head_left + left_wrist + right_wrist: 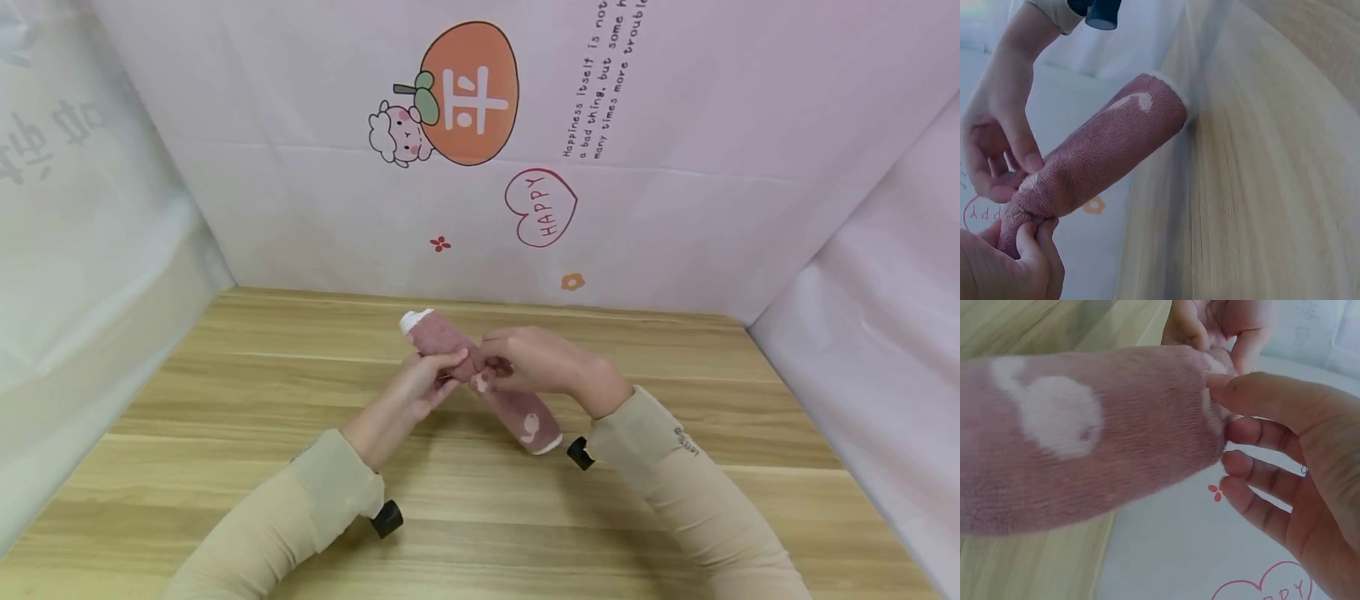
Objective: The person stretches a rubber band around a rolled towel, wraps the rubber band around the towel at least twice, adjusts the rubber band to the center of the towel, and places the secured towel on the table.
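A dusty-pink terry towel [437,335] with white patterns and white ends is rolled into a tube, held slantwise over the table. At its narrowed, gathered middle, my left hand [423,383] pinches the cloth between thumb and fingers. Just to the right, my right hand [536,358] grips the same waist, its thumb on the roll's edge in the right wrist view. The wider half of the towel [1110,144] stretches away from both hands in the left wrist view. Part of the gathered middle is hidden behind the fingers.
Under the hands lies a wood-grain table [465,517]. A white printed cloth backdrop [322,225] rises along its far edge, with further white cloth walls [97,250] at the sides. Dark wrist-camera pieces [387,518] stick out below the beige sleeves [322,483].
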`<state>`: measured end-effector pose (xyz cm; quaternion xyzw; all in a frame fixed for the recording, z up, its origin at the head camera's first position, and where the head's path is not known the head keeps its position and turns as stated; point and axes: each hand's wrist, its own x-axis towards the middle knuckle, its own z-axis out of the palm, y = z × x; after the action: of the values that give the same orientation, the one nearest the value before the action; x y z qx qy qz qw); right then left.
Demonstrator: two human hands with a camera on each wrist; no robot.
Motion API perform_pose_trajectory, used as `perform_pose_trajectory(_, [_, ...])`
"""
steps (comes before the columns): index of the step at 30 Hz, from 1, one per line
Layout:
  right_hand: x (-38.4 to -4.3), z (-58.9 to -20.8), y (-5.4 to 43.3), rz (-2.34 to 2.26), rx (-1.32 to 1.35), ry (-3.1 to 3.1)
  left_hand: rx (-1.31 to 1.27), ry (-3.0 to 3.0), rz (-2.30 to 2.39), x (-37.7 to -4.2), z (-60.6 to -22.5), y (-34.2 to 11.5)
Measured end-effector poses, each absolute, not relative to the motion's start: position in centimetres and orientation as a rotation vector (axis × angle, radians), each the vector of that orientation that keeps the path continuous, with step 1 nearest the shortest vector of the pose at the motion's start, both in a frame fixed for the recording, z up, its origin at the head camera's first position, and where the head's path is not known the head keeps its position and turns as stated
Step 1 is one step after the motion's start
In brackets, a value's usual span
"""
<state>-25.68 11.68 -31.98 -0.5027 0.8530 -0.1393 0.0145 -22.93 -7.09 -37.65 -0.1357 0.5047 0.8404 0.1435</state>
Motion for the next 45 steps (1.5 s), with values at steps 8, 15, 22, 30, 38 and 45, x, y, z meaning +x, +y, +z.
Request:
perform_pose_trajectory(8, [-25.3, -31.8, 10.9, -0.353, -1.526, 2.695, -0.327, 1.434, 2.405, -22.5, -37.3, -7.1])
perform_pose_trajectory(15, [-25.5, -32.0, 11.0, -0.341, -1.518, 2.707, -0.344, 1.492, 2.409, -22.7, -37.3, -7.3])
perform_pose_trajectory(22, [-25.9, -31.6, 11.4, -0.463, -1.527, 2.644, -0.279, 1.55, 2.348, -22.8, -37.0, -7.4])
perform_pose_trajectory(30, [-25.9, -31.4, 11.3, -0.412, -1.521, 2.614, -0.276, 1.562, 2.321, -22.6, -37.2, -7.3])
perform_pose_trajectory(38, [-26.0, -31.8, 11.8, -0.467, -1.601, 2.625, -0.263, 1.523, 2.342, -22.5, -37.6, -7.6])
perform_pose_trajectory(45, [-25.8, -31.7, 12.1, -0.482, -1.613, 2.604, -0.294, 1.446, 2.385, -22.5, -37.2, -7.6])
